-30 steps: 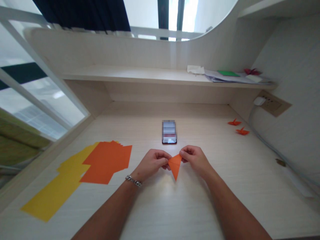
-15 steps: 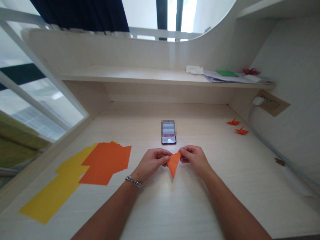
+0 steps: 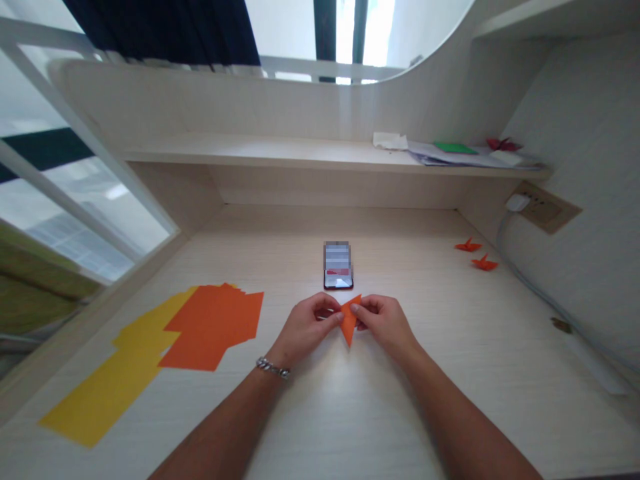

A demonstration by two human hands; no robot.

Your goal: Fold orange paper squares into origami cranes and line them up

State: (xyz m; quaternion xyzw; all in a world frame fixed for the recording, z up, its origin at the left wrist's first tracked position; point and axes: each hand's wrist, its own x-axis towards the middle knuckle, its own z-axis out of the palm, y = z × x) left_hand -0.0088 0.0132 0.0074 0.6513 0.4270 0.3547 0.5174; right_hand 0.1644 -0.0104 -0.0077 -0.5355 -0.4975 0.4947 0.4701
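While the left hand point(image 3: 305, 329) and right hand point(image 3: 384, 327) pinch folded orange paper point(image 3: 349, 320), the phone screen point(image 3: 338, 265) is unreadably blurred.

Your pale wood desk point(image 3: 340, 420) holds a phone point(image 3: 339, 265) at twelve o'clock, two orange paper cranes point(image 3: 468, 245) at two, and orange paper sheets point(image 3: 213, 327) overlapping yellow paper sheets point(image 3: 105, 387) at nine.

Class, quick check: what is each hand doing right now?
Left hand: closed, pinching the folded orange paper.
Right hand: closed, pinching the same paper.

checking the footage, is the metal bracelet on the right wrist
No, the silver chain bracelet is on the left wrist; the right wrist is bare.
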